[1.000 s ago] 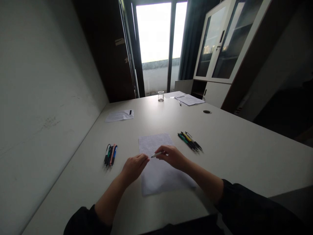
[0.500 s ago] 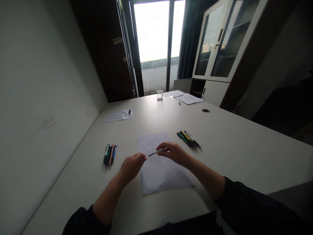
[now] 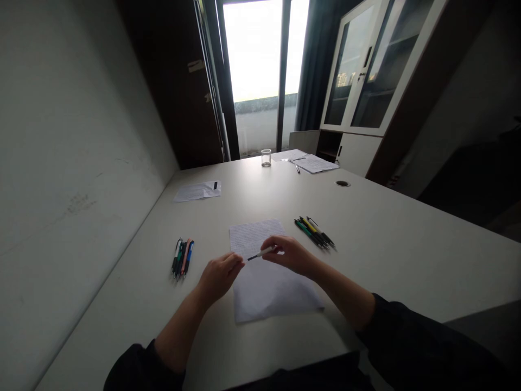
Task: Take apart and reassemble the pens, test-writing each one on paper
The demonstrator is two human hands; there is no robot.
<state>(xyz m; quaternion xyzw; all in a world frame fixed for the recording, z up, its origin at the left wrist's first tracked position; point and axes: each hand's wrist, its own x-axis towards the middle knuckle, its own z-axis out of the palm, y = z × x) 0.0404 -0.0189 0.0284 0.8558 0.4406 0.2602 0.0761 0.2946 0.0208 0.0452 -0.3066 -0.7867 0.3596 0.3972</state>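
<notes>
My right hand (image 3: 288, 254) pinches a slim white pen (image 3: 266, 251) whose dark front end points down and left, toward my other hand. Just short of that tip, my left hand (image 3: 220, 276) has its fingertips pressed together; whatever is between them is too small to make out. Both hands are over a sheet of paper (image 3: 271, 293), lined with writing on its far part and blank on its near part. A row of several pens (image 3: 183, 258) lies to the left, and another group of pens (image 3: 313, 233) lies right of the sheet.
Farther back on the white table stands a clear glass (image 3: 266, 158). Papers (image 3: 317, 163) and a single pen (image 3: 297, 169) lie at the back right, near a round hole (image 3: 342, 184). Another sheet (image 3: 195, 191) lies at the back left, by the wall (image 3: 101, 179).
Almost nothing differs. The pen and both hands keep nearly the same place and pose above the paper.
</notes>
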